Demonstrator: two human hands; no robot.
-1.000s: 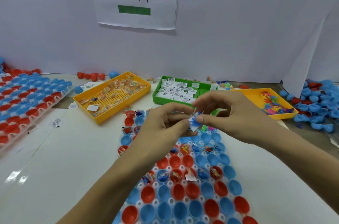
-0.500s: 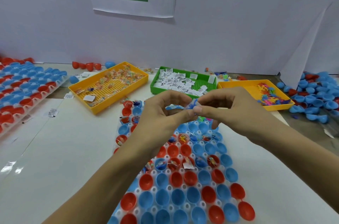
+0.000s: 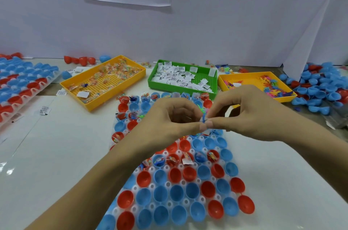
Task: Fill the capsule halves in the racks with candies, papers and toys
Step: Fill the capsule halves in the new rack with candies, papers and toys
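Fingertips of both hands meet at the centre of the view, pinching a tiny blue toy [image 3: 204, 118] between them: the left hand [image 3: 169, 122] comes in from seven o'clock, the right hand [image 3: 250, 115] from four o'clock, thumbs and forefingers pressed together on the piece and the other fingers curled. The toy looks like light, thin plastic, probably a little bendy and easy to drop, so a fingertip pinch at its middle seems the right hold. Just below the hands lies the rack [image 3: 178, 188] of red and blue capsule halves; the rows nearest six o'clock are empty, those under the hands hold bits. Beyond, at eleven o'clock, sits a yellow candy tray [image 3: 105, 86], at twelve a green paper tray [image 3: 180, 77], at one a yellow toy tray [image 3: 250, 81]. Bare white table lies at nine and three o'clock.
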